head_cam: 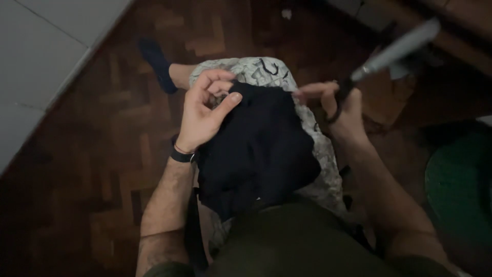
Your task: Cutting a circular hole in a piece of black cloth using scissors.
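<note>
No packages, labels, signs or screens visible anywhere in view.

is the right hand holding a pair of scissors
Yes, the right hand has fingers through the dark handles of scissors, blades pointing up and away from the black cloth.

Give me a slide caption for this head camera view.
Left hand pinches black fabric on the lap; right hand holds scissors.
</note>
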